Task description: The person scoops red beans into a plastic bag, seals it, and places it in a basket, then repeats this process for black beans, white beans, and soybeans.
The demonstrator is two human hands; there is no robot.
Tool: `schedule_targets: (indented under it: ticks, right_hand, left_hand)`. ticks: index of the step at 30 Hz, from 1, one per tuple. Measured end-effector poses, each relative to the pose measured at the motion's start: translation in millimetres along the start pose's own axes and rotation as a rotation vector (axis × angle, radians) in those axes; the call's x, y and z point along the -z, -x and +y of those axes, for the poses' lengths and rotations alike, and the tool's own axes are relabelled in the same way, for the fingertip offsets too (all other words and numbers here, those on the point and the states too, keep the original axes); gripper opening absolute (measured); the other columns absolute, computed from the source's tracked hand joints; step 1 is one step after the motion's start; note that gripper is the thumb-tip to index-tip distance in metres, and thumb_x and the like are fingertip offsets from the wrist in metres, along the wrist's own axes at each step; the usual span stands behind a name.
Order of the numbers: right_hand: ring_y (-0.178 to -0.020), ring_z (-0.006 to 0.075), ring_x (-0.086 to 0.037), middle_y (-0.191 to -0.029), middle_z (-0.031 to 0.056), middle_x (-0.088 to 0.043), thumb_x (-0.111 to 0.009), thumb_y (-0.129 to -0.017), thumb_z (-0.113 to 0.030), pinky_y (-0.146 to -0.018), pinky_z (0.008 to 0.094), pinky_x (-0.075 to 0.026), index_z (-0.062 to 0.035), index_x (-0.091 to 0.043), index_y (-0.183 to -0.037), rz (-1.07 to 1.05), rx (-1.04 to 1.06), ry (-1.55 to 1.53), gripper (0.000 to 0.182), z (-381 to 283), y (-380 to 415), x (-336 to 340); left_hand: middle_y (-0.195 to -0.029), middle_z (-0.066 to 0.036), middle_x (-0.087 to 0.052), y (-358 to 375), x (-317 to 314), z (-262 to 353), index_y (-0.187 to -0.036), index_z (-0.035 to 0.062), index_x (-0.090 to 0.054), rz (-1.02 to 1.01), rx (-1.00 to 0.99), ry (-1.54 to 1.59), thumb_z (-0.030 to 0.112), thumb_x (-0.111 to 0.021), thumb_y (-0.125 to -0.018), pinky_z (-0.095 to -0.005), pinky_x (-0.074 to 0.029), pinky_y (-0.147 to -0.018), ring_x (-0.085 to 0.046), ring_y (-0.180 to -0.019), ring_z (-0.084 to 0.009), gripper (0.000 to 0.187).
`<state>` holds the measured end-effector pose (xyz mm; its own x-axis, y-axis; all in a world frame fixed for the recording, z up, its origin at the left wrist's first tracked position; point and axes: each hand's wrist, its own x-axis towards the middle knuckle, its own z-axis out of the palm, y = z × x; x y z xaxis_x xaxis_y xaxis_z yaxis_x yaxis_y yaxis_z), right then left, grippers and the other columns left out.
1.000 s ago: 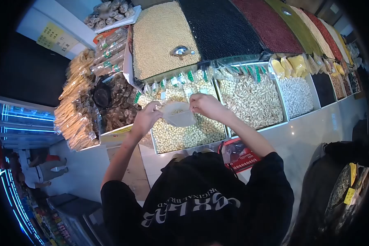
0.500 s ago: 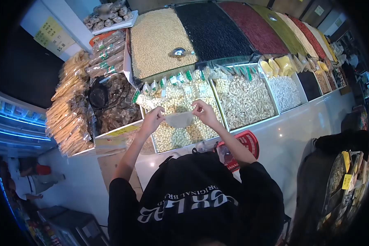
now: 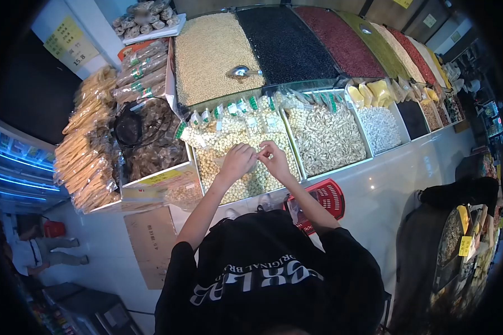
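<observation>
My left hand [image 3: 238,161] and my right hand [image 3: 274,160] are close together above a bin of pale round lotus seeds [image 3: 257,181]. The fingers of both hands are pinched together at one spot, the fingertips almost touching. Between them is a thin clear plastic bag, mostly hidden by the fingers and hard to make out against the seeds. Sealed bags [image 3: 243,114] of the same seeds lie along the bin's far edge.
A red basket [image 3: 331,200] stands on the floor below my right forearm. Pale slices [image 3: 327,134] fill the bin to the right. Beyond are soybeans [image 3: 212,50] with a metal scoop [image 3: 240,72], and black beans [image 3: 288,47]. Flattened cardboard [image 3: 151,245] lies at left; a person [image 3: 44,254] is farther left.
My hands, earlier apart with the clear bag stretched flat between them, have come together; the left moved right. The view has shifted slightly, showing more of the cardboard.
</observation>
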<state>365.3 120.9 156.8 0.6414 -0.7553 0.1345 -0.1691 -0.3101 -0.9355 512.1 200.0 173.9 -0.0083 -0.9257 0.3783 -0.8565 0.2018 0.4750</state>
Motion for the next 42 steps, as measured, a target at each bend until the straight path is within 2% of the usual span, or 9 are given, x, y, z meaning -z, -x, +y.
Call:
schedule_targets:
  ticks: [3, 10, 13, 15, 25, 26, 34, 39, 42]
  right_hand:
    - [-0.066, 0.0129, -0.057, -0.073, 0.0054, -0.060, -0.065, -0.076, 0.003, -0.062, 0.0260, -0.045, -0.0056, -0.052, -0.102, 0.069, 0.073, -0.027, 0.030, -0.4, 2.5, -5.9]
    - [-0.066, 0.0134, -0.055, -0.073, 0.0048, -0.059, -0.063, -0.076, 0.005, -0.065, 0.0262, -0.045, -0.0054, -0.051, -0.103, 0.131, 0.109, -0.073, 0.031, 8.5, 2.8, -14.8]
    - [-0.068, 0.0141, -0.055, -0.075, 0.0050, -0.058, -0.063, -0.076, 0.005, -0.065, 0.0268, -0.045, -0.0055, -0.051, -0.105, 0.115, 0.141, -0.019, 0.033, 5.0, 1.0, -15.3]
    - [-0.071, 0.0122, -0.055, -0.078, 0.0043, -0.059, -0.064, -0.078, -0.001, -0.065, 0.0258, -0.045, -0.0039, -0.048, -0.109, 0.045, 0.172, -0.044, 0.034, 6.0, -0.6, -12.1]
    - [-0.075, 0.0158, -0.057, -0.078, 0.0046, -0.058, -0.062, -0.079, 0.000, -0.072, 0.0287, -0.046, -0.0068, -0.045, -0.116, 0.012, 0.147, -0.009, 0.042, 2.6, -3.2, -20.1]
    - [-0.075, 0.0165, -0.057, -0.079, 0.0054, -0.058, -0.062, -0.078, 0.001, -0.073, 0.0297, -0.046, -0.0077, -0.044, -0.117, -0.040, 0.095, -0.034, 0.043, 0.3, -2.4, -19.8]
    - [-0.077, 0.0181, -0.058, -0.080, 0.0065, -0.058, -0.060, -0.078, 0.003, -0.076, 0.0306, -0.047, -0.0087, -0.043, -0.122, -0.093, 0.129, 0.033, 0.048, -6.2, -6.6, -21.9]
    - [-0.077, 0.0182, -0.059, -0.079, 0.0060, -0.059, -0.061, -0.077, 0.003, -0.076, 0.0307, -0.047, -0.0096, -0.040, -0.126, -0.127, 0.116, 0.021, 0.054, -9.1, -10.3, -25.8]
    - [-0.077, 0.0194, -0.059, -0.079, 0.0061, -0.059, -0.061, -0.076, 0.003, -0.077, 0.0314, -0.047, -0.0104, -0.040, -0.127, -0.151, 0.179, 0.180, 0.056, -11.6, -13.3, -27.3]
  left_hand:
    - [-0.079, -0.010, -0.056, 1.5, -0.8, -0.4, -0.077, 0.0057, -0.056, 0.022, -0.012, -0.031, 0.014, -0.058, -0.078, -0.0378, -0.044, -0.076, -0.055, -0.083, -0.0261, 0.009]
    - [-0.080, -0.009, -0.056, 9.2, 3.0, -4.9, -0.080, 0.0057, -0.054, 0.019, 0.054, -0.071, 0.014, -0.056, -0.080, -0.0379, -0.044, -0.076, -0.055, -0.083, -0.0259, 0.008]
    - [-0.082, -0.009, -0.056, 11.1, 1.4, -5.2, -0.081, 0.0065, -0.054, 0.022, -0.004, -0.093, 0.014, -0.056, -0.079, -0.0374, -0.043, -0.077, -0.055, -0.084, -0.0257, 0.008]
    - [-0.083, -0.009, -0.056, 13.5, -1.7, -11.9, -0.081, 0.0065, -0.054, 0.012, 0.011, -0.116, 0.014, -0.056, -0.079, -0.0371, -0.043, -0.077, -0.055, -0.085, -0.0255, 0.008]
    - [-0.087, -0.008, -0.057, 14.4, 9.9, -13.8, -0.085, 0.0060, -0.055, -0.039, 0.058, -0.216, 0.015, -0.055, -0.078, -0.0366, -0.043, -0.079, -0.055, -0.088, -0.0243, 0.012]
    - [-0.087, -0.008, -0.057, 15.3, 9.5, -13.5, -0.085, 0.0060, -0.055, -0.036, 0.060, -0.217, 0.015, -0.055, -0.078, -0.0366, -0.043, -0.079, -0.055, -0.088, -0.0243, 0.012]
    - [-0.085, -0.007, -0.056, 22.4, 6.4, -15.7, -0.085, 0.0071, -0.055, -0.069, 0.046, -0.238, 0.014, -0.056, -0.078, -0.0358, -0.043, -0.078, -0.056, -0.088, -0.0230, 0.010]
    - [-0.084, -0.007, -0.056, 28.9, 12.8, -20.8, -0.085, 0.0071, -0.055, -0.009, 0.084, -0.209, 0.015, -0.056, -0.078, -0.0355, -0.043, -0.077, -0.056, -0.086, -0.0229, 0.010]
    - [-0.084, -0.007, -0.056, 32.7, 17.9, -22.1, -0.084, 0.0071, -0.055, 0.009, 0.079, -0.214, 0.015, -0.055, -0.078, -0.0356, -0.043, -0.077, -0.056, -0.084, -0.0231, 0.010]
